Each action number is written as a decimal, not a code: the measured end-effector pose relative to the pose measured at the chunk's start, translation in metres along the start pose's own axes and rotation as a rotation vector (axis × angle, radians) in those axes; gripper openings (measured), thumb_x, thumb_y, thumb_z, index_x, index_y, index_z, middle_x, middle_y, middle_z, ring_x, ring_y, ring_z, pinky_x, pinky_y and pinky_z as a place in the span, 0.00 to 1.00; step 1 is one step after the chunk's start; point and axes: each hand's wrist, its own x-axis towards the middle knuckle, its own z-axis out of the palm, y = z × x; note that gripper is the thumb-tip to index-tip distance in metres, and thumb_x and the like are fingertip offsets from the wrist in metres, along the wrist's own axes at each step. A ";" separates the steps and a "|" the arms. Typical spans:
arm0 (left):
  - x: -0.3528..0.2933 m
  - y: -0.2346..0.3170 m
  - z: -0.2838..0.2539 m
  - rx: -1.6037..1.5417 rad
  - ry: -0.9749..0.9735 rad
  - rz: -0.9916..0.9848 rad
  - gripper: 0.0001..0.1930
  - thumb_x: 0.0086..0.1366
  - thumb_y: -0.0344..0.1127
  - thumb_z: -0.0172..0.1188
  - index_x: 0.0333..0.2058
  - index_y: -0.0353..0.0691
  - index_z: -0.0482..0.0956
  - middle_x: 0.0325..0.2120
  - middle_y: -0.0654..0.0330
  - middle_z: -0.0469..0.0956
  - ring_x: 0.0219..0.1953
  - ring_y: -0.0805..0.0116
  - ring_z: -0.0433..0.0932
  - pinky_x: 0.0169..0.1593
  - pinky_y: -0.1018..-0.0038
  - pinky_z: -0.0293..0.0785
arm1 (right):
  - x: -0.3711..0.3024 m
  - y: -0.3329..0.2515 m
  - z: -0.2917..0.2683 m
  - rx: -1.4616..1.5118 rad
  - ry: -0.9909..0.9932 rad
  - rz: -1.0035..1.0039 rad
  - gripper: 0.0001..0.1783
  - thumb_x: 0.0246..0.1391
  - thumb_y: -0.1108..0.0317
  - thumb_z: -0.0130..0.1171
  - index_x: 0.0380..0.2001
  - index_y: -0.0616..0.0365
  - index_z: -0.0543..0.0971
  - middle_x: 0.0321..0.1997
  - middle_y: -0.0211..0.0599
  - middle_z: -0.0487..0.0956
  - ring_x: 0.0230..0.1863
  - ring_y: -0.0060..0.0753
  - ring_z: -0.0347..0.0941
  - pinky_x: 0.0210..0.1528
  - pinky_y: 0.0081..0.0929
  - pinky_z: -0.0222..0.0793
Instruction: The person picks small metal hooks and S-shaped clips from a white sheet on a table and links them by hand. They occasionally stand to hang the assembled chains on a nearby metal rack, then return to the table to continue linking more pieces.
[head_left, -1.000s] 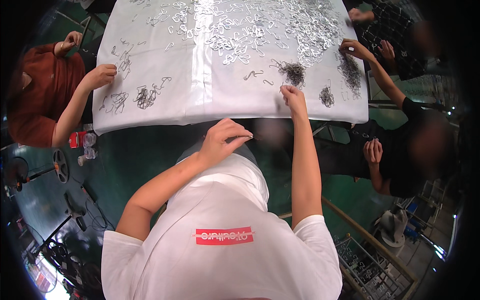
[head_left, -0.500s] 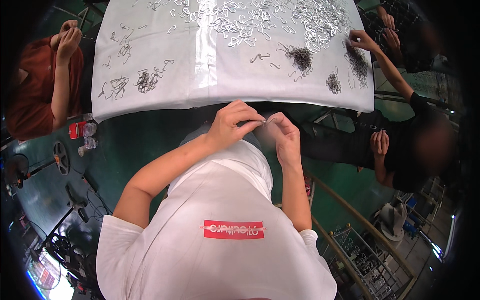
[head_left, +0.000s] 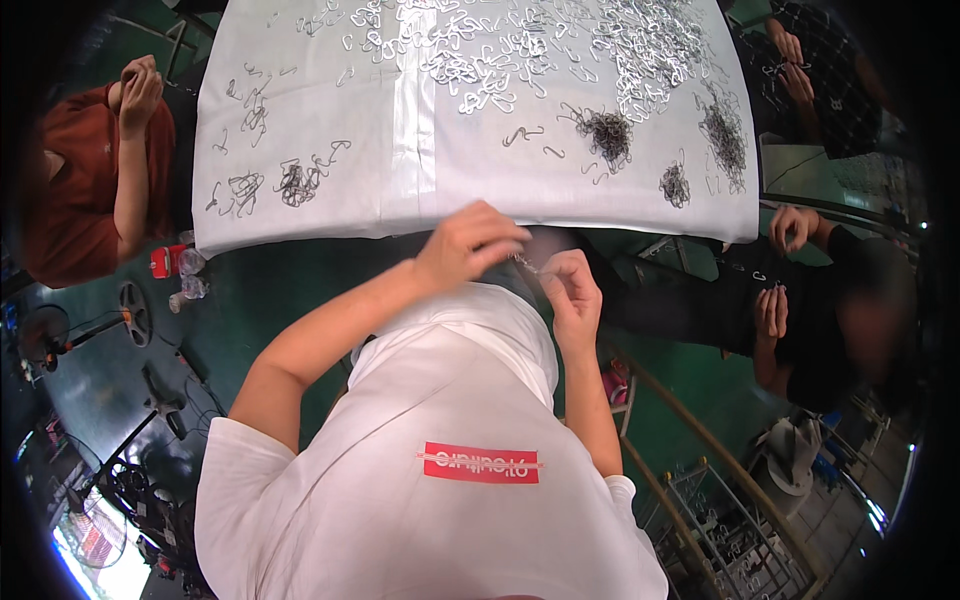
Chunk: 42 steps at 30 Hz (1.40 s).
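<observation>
My left hand [head_left: 465,248] is held in front of my waist, just off the table's near edge. Its fingers are closed in a pinch and slightly blurred; what they hold is hard to see. Close by on the right, my right hand [head_left: 574,300] pinches a small, thin wire hook [head_left: 524,263], which spans the gap toward the left fingertips. On the white-covered table [head_left: 320,120] ahead lie dark wire hooks [head_left: 607,135] in small heaps, and a wide spread of shiny silver hooks [head_left: 480,70] farther back.
A person in a rust-red top [head_left: 90,190] sits at the left; another in black [head_left: 850,310] sits at the right with hooks on the lap. A third person's hands [head_left: 795,65] show at far right. Fans [head_left: 130,315] and a metal rack [head_left: 720,520] stand on the floor.
My hands have drawn slightly apart, with the thin hook showing between them. The person in black at the right has pulled a hand back from the table's dark heap toward the lap.
</observation>
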 end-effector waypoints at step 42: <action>-0.004 0.057 -0.026 -0.360 -0.106 -0.618 0.07 0.61 0.30 0.62 0.37 0.35 0.81 0.34 0.62 0.81 0.34 0.79 0.76 0.38 0.82 0.72 | 0.000 0.015 0.028 -0.141 0.048 -0.042 0.02 0.51 0.76 0.59 0.29 0.62 0.76 0.30 0.30 0.72 0.29 0.21 0.67 0.32 0.18 0.64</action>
